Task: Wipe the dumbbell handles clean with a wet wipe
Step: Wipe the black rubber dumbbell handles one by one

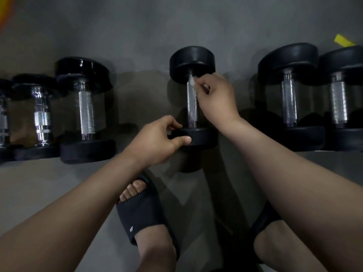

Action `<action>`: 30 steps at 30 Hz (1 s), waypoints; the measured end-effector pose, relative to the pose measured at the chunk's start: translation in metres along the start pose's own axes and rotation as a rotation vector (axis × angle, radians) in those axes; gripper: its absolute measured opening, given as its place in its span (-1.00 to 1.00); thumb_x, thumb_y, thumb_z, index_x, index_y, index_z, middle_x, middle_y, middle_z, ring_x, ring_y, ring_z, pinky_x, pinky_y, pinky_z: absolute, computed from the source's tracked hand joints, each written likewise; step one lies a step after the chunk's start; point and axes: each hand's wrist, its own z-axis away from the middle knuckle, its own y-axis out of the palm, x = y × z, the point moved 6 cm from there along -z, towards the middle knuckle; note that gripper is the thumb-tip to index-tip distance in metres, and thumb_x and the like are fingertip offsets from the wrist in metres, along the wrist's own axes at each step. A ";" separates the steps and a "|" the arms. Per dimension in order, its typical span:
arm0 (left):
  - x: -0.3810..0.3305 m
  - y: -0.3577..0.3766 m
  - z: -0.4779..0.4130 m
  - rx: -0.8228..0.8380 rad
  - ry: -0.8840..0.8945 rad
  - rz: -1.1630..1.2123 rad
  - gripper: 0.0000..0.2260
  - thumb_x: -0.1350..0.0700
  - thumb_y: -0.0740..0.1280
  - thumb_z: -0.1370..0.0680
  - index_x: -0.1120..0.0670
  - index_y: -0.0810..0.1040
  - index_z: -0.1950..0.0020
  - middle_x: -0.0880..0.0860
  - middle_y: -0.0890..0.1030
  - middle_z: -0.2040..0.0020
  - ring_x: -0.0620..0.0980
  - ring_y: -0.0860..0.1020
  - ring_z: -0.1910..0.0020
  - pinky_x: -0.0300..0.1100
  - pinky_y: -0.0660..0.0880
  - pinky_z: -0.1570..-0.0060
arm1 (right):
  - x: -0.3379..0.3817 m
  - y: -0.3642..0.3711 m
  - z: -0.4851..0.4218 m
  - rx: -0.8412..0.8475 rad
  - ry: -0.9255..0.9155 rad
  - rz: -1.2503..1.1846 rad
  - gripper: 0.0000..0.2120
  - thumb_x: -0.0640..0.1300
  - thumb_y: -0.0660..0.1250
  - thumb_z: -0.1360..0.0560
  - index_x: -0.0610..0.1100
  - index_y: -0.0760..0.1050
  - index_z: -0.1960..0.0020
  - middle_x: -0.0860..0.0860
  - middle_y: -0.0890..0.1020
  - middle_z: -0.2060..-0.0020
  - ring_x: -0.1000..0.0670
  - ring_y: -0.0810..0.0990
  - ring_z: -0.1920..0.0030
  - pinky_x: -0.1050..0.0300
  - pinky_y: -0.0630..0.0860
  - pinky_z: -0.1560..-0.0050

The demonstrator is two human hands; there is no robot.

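A black dumbbell with a knurled chrome handle (192,107) lies on the grey floor in the middle of the view, its far head (191,61) toward the wall. My left hand (157,142) grips the near head (200,137) of this dumbbell. My right hand (216,97) pinches a small white wet wipe (192,82) against the far end of the handle, just under the far head. Most of the wipe is hidden inside my fingers.
Three more dumbbells (85,112) lie in a row to the left and two (288,99) to the right, all parallel. A yellow object (342,41) shows at the far right. My feet in black slides (143,211) stand on the floor below the dumbbell.
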 end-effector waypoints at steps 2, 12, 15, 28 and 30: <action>0.000 -0.001 -0.001 0.009 -0.001 -0.008 -0.70 -0.15 0.51 -0.46 -0.09 0.57 -0.10 -0.19 0.59 0.06 -0.33 0.52 0.14 -0.55 0.36 0.26 | -0.002 0.001 0.013 0.030 -0.009 -0.010 -0.86 -0.11 0.36 -0.57 -0.14 0.67 0.03 -0.04 0.62 0.18 0.06 0.54 0.18 0.22 0.45 0.13; 0.001 0.000 -0.004 0.053 0.000 0.003 -0.75 -0.12 0.51 -0.47 -0.10 0.55 -0.06 -0.16 0.60 -0.01 -0.26 0.55 0.09 -0.40 0.39 0.18 | -0.013 0.001 0.009 0.129 0.153 -0.073 -0.90 -0.03 0.40 -0.55 -0.05 0.63 0.07 0.07 0.66 0.17 0.13 0.61 0.14 0.23 0.51 0.11; 0.002 -0.001 -0.005 0.054 -0.011 0.012 -0.76 -0.11 0.52 -0.47 -0.10 0.56 -0.05 -0.16 0.61 -0.01 -0.24 0.56 0.10 -0.38 0.41 0.18 | -0.011 -0.001 0.004 0.129 0.158 -0.069 -0.90 0.00 0.42 -0.54 -0.01 0.63 0.10 0.15 0.57 0.16 0.17 0.58 0.15 0.27 0.51 0.08; 0.007 -0.001 -0.001 0.024 0.002 0.039 -0.74 -0.10 0.51 -0.48 -0.07 0.57 -0.10 -0.14 0.62 -0.03 -0.25 0.56 0.04 -0.42 0.41 0.12 | -0.012 0.000 -0.013 0.058 0.251 -0.177 -0.96 -0.06 0.43 -0.54 -0.02 0.61 0.06 0.11 0.67 0.20 0.18 0.64 0.19 0.31 0.50 0.19; 0.007 -0.001 -0.001 0.023 0.004 0.038 -0.73 -0.09 0.50 -0.49 -0.06 0.57 -0.11 -0.15 0.61 -0.02 -0.27 0.55 0.04 -0.44 0.39 0.14 | -0.012 0.000 -0.003 0.134 0.190 -0.131 -0.93 -0.09 0.41 -0.54 -0.05 0.60 0.12 0.07 0.66 0.24 0.13 0.63 0.21 0.24 0.53 0.20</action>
